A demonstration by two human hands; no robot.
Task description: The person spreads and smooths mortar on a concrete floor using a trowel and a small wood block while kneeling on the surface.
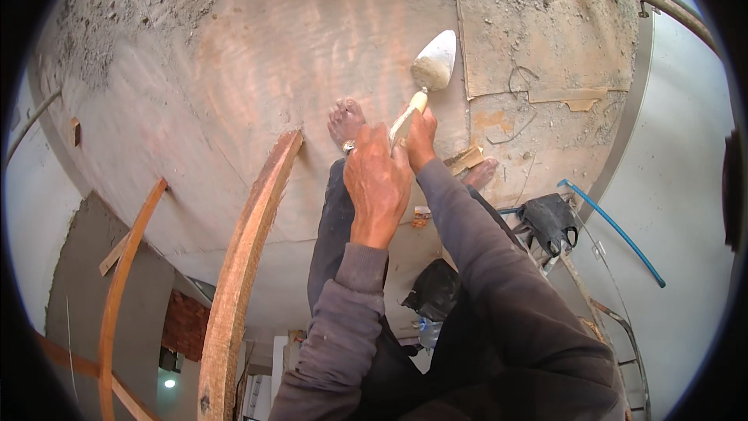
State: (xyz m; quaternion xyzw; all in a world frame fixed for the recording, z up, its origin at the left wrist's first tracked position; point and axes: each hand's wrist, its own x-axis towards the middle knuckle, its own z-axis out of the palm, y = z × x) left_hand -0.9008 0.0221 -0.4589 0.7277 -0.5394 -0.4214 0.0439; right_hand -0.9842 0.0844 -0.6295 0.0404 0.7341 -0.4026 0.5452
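From my remote seat, far left to right, I see a thin wooden strip [128, 281], then a thick wooden beam [251, 261] rising near the middle; right of it the left hand [378, 183] is curled, back upward, close against the near end of a pale handle [418, 103]; I cannot tell whether it grips anything. Just right, the right hand [421, 140] is closed around that handle; the trowel [438, 58] points far ahead above the dusty floor [257, 54], grey muck on its blade; further right lie a cardboard sheet [545, 19], a black bag [550, 222] and a blue pipe [615, 235]. I judge the step in hand to be handling the trowel at its handle; the next move calls for a firm right-hand hold and a steady blade.
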